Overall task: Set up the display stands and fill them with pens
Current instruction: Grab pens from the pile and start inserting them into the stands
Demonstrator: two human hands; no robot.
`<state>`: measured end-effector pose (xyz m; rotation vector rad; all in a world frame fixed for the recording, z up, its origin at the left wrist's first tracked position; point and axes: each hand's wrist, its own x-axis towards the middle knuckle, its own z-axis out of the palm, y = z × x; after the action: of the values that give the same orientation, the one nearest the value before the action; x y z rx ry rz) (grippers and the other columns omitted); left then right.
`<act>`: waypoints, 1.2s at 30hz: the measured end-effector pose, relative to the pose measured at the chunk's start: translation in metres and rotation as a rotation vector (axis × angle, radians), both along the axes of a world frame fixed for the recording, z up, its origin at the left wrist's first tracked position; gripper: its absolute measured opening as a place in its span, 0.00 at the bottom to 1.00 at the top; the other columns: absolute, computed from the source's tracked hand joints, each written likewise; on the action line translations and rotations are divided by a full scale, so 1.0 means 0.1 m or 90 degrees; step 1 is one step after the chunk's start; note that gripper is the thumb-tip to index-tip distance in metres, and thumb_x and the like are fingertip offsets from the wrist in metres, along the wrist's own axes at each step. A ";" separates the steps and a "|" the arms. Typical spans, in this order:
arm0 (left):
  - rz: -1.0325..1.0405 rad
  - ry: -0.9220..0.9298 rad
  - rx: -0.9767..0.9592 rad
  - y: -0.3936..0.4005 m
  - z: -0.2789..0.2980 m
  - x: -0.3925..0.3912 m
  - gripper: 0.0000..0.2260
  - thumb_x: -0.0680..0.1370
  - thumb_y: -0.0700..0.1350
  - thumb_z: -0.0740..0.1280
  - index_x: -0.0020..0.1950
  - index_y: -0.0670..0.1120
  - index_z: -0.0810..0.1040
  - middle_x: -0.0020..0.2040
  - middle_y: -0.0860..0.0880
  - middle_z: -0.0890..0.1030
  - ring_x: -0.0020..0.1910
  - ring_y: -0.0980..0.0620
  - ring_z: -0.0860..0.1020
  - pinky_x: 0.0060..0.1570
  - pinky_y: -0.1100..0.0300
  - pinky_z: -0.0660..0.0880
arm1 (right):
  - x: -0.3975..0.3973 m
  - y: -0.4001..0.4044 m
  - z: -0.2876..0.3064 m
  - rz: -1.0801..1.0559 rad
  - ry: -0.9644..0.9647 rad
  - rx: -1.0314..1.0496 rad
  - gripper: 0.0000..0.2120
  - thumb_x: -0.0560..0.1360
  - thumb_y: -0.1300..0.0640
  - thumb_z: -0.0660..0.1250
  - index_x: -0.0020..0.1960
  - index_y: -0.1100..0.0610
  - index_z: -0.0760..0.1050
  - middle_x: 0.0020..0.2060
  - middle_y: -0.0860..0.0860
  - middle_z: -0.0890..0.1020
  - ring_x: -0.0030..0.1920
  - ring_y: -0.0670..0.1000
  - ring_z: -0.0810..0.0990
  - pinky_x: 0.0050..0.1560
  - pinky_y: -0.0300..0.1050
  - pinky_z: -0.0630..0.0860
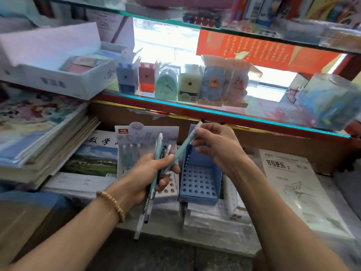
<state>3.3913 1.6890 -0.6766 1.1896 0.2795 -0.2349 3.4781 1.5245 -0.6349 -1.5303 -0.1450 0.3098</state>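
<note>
Stacked books [214,223] bear blue stand [197,184]; right hand [216,145] pinches teal pen [181,147].

Premises are presenting as a small stationery shop. A glass shelf [214,112] is running across the far side, carrying a row of boxed pencil sharpeners [181,83] facing outward as stock. Stacks of exercise books [45,137] are lying at the left, printed workbooks [289,184] at the right. Two cardboard pen display stands [199,178] are sitting near the middle. A red notice [259,49] is hanging beyond.
</note>
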 end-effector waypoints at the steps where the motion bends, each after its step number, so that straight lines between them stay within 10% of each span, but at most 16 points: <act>1: 0.007 0.003 0.016 0.05 0.00 -0.02 0.12 0.81 0.44 0.63 0.61 0.40 0.71 0.38 0.45 0.81 0.22 0.55 0.70 0.18 0.67 0.67 | -0.02 0.05 0.00 0.012 -0.003 0.002 0.06 0.77 0.62 0.69 0.53 0.61 0.77 0.42 0.56 0.85 0.39 0.50 0.84 0.37 0.40 0.80; 15: 0.384 0.014 0.126 1.30 0.02 -0.39 0.05 0.82 0.40 0.63 0.46 0.46 0.73 0.33 0.48 0.72 0.20 0.58 0.67 0.17 0.68 0.63 | -0.09 0.87 -0.28 -0.036 -0.227 -0.168 0.05 0.74 0.60 0.74 0.47 0.54 0.79 0.43 0.51 0.84 0.43 0.50 0.85 0.45 0.47 0.84; 23: 0.409 -0.026 0.152 1.37 0.11 -0.46 0.05 0.81 0.40 0.64 0.46 0.46 0.74 0.34 0.49 0.71 0.21 0.57 0.67 0.18 0.67 0.63 | -0.22 1.32 -0.56 0.016 -0.338 -0.318 0.04 0.74 0.60 0.74 0.48 0.53 0.81 0.41 0.44 0.83 0.43 0.42 0.82 0.49 0.43 0.83; 27: 0.413 -0.038 0.147 1.41 0.12 -0.49 0.04 0.81 0.40 0.64 0.47 0.46 0.74 0.34 0.49 0.71 0.22 0.57 0.67 0.19 0.67 0.64 | -0.29 1.46 -0.68 0.014 -0.383 -0.373 0.06 0.76 0.58 0.72 0.53 0.54 0.82 0.41 0.41 0.79 0.40 0.34 0.76 0.40 0.23 0.73; 36: 0.403 -0.038 0.152 1.42 0.14 -0.48 0.02 0.81 0.40 0.64 0.49 0.46 0.75 0.34 0.49 0.72 0.22 0.57 0.68 0.20 0.67 0.65 | -0.30 1.53 -0.74 0.012 -0.409 -0.372 0.06 0.76 0.61 0.72 0.52 0.55 0.81 0.40 0.39 0.77 0.41 0.36 0.78 0.45 0.31 0.76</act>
<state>3.3428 1.8311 -0.6623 1.2790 0.6260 0.3949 3.4477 1.6778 -0.7085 -2.1711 -0.6160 -0.1573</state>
